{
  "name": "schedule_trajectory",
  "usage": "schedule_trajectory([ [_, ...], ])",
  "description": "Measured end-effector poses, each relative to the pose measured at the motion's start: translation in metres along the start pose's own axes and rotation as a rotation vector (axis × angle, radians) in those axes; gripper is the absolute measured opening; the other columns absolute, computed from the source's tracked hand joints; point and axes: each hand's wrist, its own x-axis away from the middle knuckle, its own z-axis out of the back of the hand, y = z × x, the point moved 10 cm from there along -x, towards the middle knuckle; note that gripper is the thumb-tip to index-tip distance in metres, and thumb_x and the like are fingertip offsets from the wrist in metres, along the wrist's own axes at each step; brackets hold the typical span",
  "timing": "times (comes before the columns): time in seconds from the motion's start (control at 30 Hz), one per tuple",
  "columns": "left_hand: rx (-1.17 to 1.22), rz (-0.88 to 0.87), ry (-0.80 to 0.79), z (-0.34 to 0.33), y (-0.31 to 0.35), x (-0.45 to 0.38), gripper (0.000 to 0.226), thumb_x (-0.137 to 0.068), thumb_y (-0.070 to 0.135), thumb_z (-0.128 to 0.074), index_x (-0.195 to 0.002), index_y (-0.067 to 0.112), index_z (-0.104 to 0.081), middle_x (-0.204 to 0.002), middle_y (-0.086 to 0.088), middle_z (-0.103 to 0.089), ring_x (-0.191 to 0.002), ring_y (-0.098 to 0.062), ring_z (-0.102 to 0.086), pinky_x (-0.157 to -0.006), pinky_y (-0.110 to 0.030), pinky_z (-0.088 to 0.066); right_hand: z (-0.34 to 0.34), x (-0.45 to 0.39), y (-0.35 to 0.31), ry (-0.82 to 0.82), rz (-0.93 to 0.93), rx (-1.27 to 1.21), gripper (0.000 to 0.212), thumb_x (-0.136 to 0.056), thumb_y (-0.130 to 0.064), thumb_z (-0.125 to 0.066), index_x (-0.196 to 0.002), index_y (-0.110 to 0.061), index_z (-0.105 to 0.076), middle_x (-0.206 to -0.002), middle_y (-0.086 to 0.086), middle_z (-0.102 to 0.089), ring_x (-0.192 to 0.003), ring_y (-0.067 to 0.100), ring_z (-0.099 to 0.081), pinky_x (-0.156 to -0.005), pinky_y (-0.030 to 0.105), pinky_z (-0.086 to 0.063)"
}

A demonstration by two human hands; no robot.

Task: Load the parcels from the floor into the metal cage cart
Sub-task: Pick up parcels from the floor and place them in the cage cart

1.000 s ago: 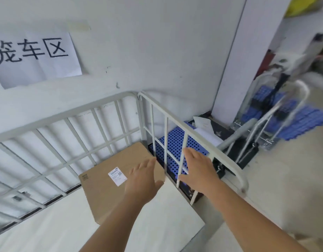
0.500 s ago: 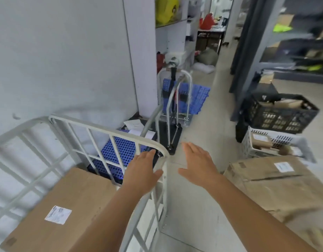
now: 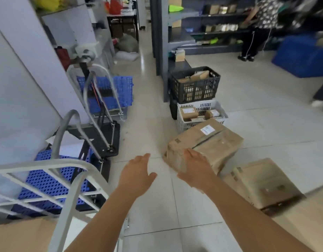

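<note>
Two brown cardboard parcels lie on the tiled floor to my right: a larger one with a white label, and a second one nearer me. My right hand hovers open above the near corner of the larger parcel. My left hand is open over bare floor, left of that parcel. The white metal cage cart fills the lower left, with a cardboard parcel inside at the bottom edge.
Folded hand trolleys and blue perforated panels stand against the left wall. A black crate and a white basket of small parcels sit behind the floor parcels. A person stands at dark shelving, far right.
My view has swung right, from the cage cart and wall to the floor parcels. Both open hands have left the cart rail and now reach toward the larger floor parcel.
</note>
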Motion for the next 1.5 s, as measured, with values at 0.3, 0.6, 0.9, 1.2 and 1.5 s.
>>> schedule_trajectory([
  [0.3, -0.036, 0.031, -0.095, -0.053, 0.083, -0.072, 0.069, -0.096, 0.041, -0.05, -0.153, 0.02, -0.017, -0.146, -0.005, -0.039, -0.132, -0.022, -0.04, -0.104, -0.034, -0.039, 0.011, -0.029, 0.146, -0.058, -0.118, -0.004, 0.085, -0.09, -0.044, -0.06, -0.155, -0.016, -0.013, -0.158, 0.002, -0.021, -0.144, 0.024, -0.024, -0.116, 0.038, -0.024],
  [0.6, -0.036, 0.092, -0.189, -0.104, 0.124, -0.151, 0.068, -0.096, 0.04, -0.049, -0.153, 0.019, -0.018, -0.144, -0.006, -0.041, -0.132, -0.024, -0.039, -0.105, -0.038, -0.04, 0.014, -0.093, 0.233, -0.129, -0.154, 0.013, 0.089, -0.089, -0.044, -0.061, -0.156, -0.016, -0.009, -0.159, 0.002, -0.02, -0.144, 0.026, -0.023, -0.116, 0.041, -0.025],
  [0.9, 0.003, 0.106, -0.23, -0.134, 0.124, -0.271, 0.065, -0.096, 0.038, -0.049, -0.151, 0.02, -0.019, -0.143, -0.007, -0.042, -0.13, -0.026, -0.039, -0.103, -0.038, -0.039, 0.014, -0.198, 0.276, -0.153, -0.246, -0.011, 0.089, -0.091, -0.043, -0.062, -0.156, -0.015, -0.008, -0.161, 0.005, -0.017, -0.147, 0.027, -0.021, -0.118, 0.043, -0.022],
  [1.2, 0.018, 0.211, -0.262, -0.171, 0.106, -0.35, 0.064, -0.095, 0.037, -0.05, -0.15, 0.021, -0.021, -0.14, -0.006, -0.044, -0.127, -0.025, -0.043, -0.096, -0.037, -0.043, -0.003, -0.296, 0.341, -0.17, -0.329, -0.055, 0.089, -0.09, -0.042, -0.063, -0.156, -0.014, -0.01, -0.162, 0.007, -0.016, -0.146, 0.029, -0.022, -0.117, 0.045, -0.024],
  [1.5, 0.076, 0.432, -0.299, -0.247, 0.102, -0.399, 0.063, -0.095, 0.037, -0.053, -0.148, 0.019, -0.024, -0.14, -0.009, -0.044, -0.127, -0.028, -0.046, -0.096, -0.041, -0.045, -0.06, -0.383, 0.44, -0.261, -0.344, -0.07, 0.089, -0.088, -0.044, -0.065, -0.155, -0.014, -0.015, -0.16, 0.006, -0.02, -0.143, 0.031, -0.027, -0.113, 0.045, -0.029],
])
